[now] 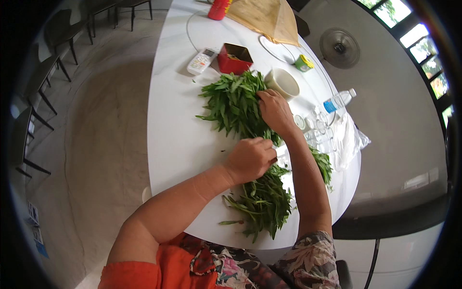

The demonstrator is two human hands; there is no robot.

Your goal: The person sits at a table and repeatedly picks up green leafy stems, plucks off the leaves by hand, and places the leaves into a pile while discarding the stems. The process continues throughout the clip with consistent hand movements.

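Note:
Two large heaps of leafy green stems lie on a white oval table. My right hand [275, 108] rests against the right side of the far leaf heap [232, 103], its fingertips among the leaves. Below it, my left hand [252, 159] is curled with its fingers together, between the far heap and the near leaf heap [269, 202]; whether a stem is pinched in it cannot be told. A smaller bunch of leaves [322, 164] lies to the right, partly behind my right forearm. One loose leaf [229, 222] lies left of the near heap.
Beyond the far heap stand a red square tin [234, 67], a white remote control [202, 62] and a cream ribbed bowl [283, 83]. Clear glasses [321, 126], a plastic water bottle [339, 101] and a white plastic bag [344, 141] are along the table's right edge.

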